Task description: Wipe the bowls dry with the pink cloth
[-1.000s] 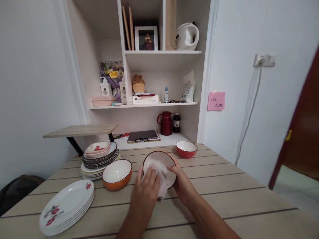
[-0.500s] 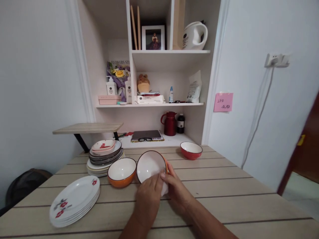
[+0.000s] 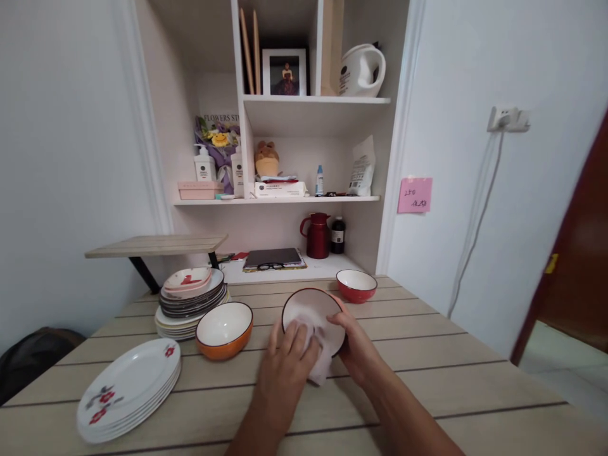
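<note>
My right hand (image 3: pixel 358 342) grips a bowl (image 3: pixel 304 307) at its right side, the thumb over the rim and inside. The bowl has a white inside, a dark rim and an orange outside, and is tilted towards me above the table. With bent fingers, my left hand (image 3: pixel 287 364) presses a crumpled white tissue (image 3: pixel 322 364) against the bowl's lower inner wall. The tissue's loose end hangs below the rim. To the left stands an orange bowl (image 3: pixel 225 345), upright. A red bowl (image 3: pixel 357 291) sits farther back on the right.
White oval plates (image 3: pixel 135 383) with red flowers are stacked at front left. Behind them rises a taller pile of plates (image 3: pixel 194 307) and small dishes, near a raised wooden shelf (image 3: pixel 156 245). A red jug (image 3: pixel 317 235) and a laptop (image 3: pixel 273 258) lie beyond the wooden table (image 3: pixel 403 386).
The bowl in my right hand has turned and moved to the right in view. My left fingers have spread, moving deeper into it with the tissue. The view has shifted slightly.
</note>
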Demonstrator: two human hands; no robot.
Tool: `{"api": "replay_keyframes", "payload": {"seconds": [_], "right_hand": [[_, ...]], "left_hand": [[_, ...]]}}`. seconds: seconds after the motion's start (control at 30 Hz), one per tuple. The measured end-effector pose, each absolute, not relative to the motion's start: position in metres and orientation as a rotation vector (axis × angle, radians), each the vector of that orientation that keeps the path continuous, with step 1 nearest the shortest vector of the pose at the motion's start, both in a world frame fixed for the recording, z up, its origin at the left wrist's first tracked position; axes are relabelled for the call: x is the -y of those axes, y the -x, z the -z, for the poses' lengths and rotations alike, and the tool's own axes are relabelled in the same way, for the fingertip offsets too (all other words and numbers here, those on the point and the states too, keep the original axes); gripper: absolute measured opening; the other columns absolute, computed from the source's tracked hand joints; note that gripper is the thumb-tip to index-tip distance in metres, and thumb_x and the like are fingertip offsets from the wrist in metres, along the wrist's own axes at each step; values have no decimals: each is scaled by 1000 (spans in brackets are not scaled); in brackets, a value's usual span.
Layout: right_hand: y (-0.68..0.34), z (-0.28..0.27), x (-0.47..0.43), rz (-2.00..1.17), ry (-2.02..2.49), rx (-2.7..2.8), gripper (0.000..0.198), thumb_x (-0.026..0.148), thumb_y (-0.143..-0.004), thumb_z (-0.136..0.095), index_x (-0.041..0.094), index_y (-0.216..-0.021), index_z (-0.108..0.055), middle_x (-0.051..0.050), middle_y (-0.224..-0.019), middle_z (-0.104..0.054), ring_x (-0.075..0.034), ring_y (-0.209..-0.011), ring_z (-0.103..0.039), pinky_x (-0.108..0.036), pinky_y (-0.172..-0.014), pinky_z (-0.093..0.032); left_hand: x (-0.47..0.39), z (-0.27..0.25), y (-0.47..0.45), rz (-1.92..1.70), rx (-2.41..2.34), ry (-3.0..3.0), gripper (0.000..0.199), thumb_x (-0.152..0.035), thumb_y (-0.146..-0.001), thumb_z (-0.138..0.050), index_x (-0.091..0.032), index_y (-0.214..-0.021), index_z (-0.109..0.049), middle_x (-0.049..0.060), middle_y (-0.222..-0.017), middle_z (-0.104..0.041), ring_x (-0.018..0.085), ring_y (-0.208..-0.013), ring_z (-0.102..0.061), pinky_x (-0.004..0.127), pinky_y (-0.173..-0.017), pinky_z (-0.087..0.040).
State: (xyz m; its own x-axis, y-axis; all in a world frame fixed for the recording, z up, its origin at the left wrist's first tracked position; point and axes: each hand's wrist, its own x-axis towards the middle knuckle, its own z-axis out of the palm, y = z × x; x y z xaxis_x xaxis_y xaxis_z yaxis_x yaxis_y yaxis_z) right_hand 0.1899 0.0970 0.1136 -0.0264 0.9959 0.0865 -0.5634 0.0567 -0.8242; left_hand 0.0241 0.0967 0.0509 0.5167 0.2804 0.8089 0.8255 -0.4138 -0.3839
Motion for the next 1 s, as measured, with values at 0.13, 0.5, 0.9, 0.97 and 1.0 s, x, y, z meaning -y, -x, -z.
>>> {"api": "replay_keyframes", "payload": {"seconds": [0.13, 0.5, 0.9, 0.97, 1.0], "right_hand": [[-189, -113, -96, -1445, 696, 832, 69, 26, -69, -72, 26, -136, -61, -1, -93, -79, -24, -78, -67, -30, -65, -48], [-178, -105, -91, -1524, 612, 756, 95, 23, -70, -83, 38, -153, -41, 1, -96, -79, -23, -86, -71, -33, -78, -52], [-159, -94, -96, -1574, 617, 631, 55, 28, -70, -78, 29, -124, -65, 1, -76, -72, -22, -70, -64, -32, -68, -51], [-164, -96, -98, -1547, 639, 625, 49, 28, -69, -76, 28, -118, -68, 2, -73, -71, -22, -69, -62, -32, -67, -51], [-167, -98, -98, -1520, 635, 653, 50, 27, -68, -76, 28, -118, -68, 1, -76, -73, -23, -72, -63, -33, -69, -51]], "left_hand": [[-98, -51, -22, 862, 873, 1909, 31, -17, -106, -43, -19, -119, -71, 8, -131, -71, 25, -128, -61, 50, -117, -40], [-93, -54, -17, 972, 705, 2018, 39, -10, -107, -32, -14, -119, -69, 7, -118, -76, 20, -112, -70, 38, -105, -50], [-84, -63, -23, 1004, 772, 2053, 41, -15, -110, -29, -14, -132, -64, 9, -116, -75, 20, -102, -69, 36, -87, -54], [-83, -63, -24, 972, 780, 2096, 42, -15, -110, -30, -16, -140, -60, 9, -121, -73, 20, -109, -67, 36, -92, -53], [-83, -63, -24, 959, 789, 2117, 42, -14, -110, -32, -19, -143, -58, 8, -123, -72, 20, -112, -66, 36, -94, -52]]}}
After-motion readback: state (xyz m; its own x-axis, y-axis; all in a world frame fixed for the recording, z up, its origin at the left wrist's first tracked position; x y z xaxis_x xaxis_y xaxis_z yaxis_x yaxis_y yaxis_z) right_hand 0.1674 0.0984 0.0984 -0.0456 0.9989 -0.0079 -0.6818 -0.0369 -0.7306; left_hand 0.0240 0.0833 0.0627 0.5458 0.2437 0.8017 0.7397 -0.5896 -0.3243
